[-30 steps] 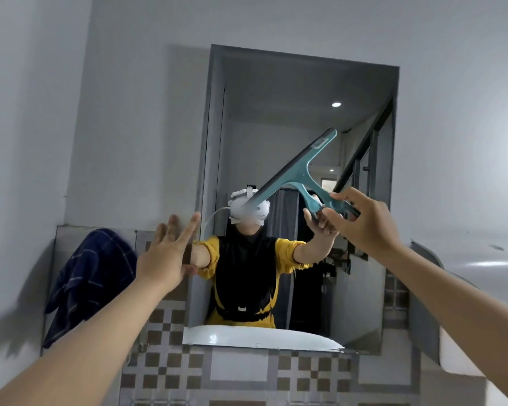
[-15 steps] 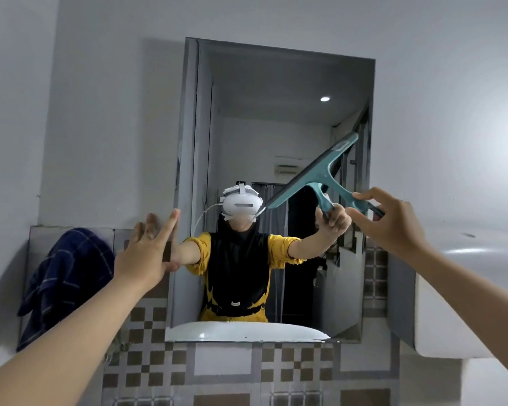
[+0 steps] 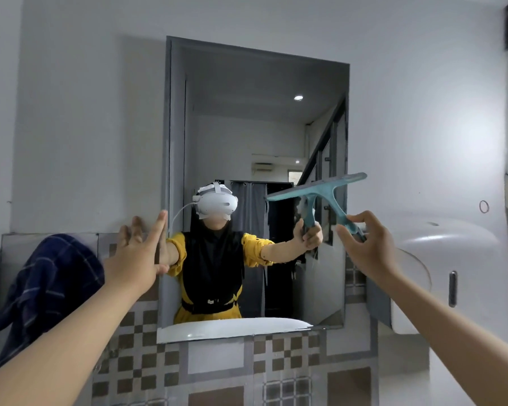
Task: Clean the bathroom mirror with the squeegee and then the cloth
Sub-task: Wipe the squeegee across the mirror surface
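The right hand grips the teal squeegee by its handle, blade tilted at the mirror's right edge; the left hand presses flat-fingered against the left frame. Uneven blade contact could leave streaks. The blue checked cloth hangs to the left, unused.

Squeegee: handle end hidden inside right hand. Cloth: lower left folds blurred near frame edge. Both forearms cut off by bottom edge. White dispenser, right: partly hidden behind right forearm.
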